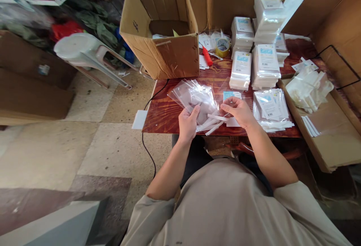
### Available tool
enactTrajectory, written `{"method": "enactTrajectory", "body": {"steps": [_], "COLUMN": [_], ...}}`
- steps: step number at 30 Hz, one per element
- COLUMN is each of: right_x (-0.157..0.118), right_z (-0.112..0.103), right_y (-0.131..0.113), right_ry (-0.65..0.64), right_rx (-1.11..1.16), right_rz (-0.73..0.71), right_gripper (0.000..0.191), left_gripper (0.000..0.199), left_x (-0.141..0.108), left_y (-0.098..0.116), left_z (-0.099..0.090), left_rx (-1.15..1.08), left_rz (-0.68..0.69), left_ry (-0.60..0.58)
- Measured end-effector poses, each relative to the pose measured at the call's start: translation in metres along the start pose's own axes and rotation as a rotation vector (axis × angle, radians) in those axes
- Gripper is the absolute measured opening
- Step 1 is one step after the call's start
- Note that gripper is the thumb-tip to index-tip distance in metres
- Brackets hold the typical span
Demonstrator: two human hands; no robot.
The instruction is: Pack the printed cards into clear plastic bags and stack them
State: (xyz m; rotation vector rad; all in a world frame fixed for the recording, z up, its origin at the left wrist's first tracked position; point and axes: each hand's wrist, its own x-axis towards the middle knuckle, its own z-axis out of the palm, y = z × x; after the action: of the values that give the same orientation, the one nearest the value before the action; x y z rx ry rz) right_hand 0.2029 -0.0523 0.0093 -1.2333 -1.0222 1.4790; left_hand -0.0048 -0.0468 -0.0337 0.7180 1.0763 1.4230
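My left hand (188,123) is closed, thumb on top, on a clear plastic bag at the edge of a loose pile of clear plastic bags (197,93). Opposite it, my right hand (236,111) pinches clear film, seemingly the same bag's edge; its fingertips partly hide the grip. White strips (214,126) lie between and below the hands. Just beyond my right fingers is a blue-and-white printed card (231,95). To the right rests a spread of bagged cards (269,107).
Stacks of packed cards (266,59) stand at the back right. A tall open cardboard box (175,58) sits back left, with a tape roll (222,46) and a red-handled tool (207,56) beside it. A shallow carton (332,137) borders the right; a stool (84,50) lies left.
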Motion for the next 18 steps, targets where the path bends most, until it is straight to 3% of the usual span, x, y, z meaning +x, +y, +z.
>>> {"method": "enactTrajectory", "body": {"steps": [6, 12, 15, 18], "right_x": [0.001, 0.003, 0.008, 0.012], "right_z": [-0.007, -0.027, -0.016, 0.007], "right_y": [-0.005, -0.011, -0.003, 0.008], "right_ry": [0.049, 0.28, 0.164, 0.036], "right_rx": [-0.026, -0.225, -0.255, -0.152], "right_rz": [-0.064, -0.207, -0.168, -0.102], "right_gripper": [0.051, 0.042, 0.039, 0.041], "left_gripper": [0.043, 0.04, 0.043, 0.048], "left_x": [0.004, 0.006, -0.002, -0.007], "left_y": [0.005, 0.044, 0.053, 0.042], "left_z": [-0.002, -0.014, -0.007, 0.004], "left_rx": [0.004, -0.062, -0.085, -0.077], "left_rz": [-0.007, 0.085, 0.033, -0.132], "left_ry": [0.019, 0.074, 0.024, -0.075]}}
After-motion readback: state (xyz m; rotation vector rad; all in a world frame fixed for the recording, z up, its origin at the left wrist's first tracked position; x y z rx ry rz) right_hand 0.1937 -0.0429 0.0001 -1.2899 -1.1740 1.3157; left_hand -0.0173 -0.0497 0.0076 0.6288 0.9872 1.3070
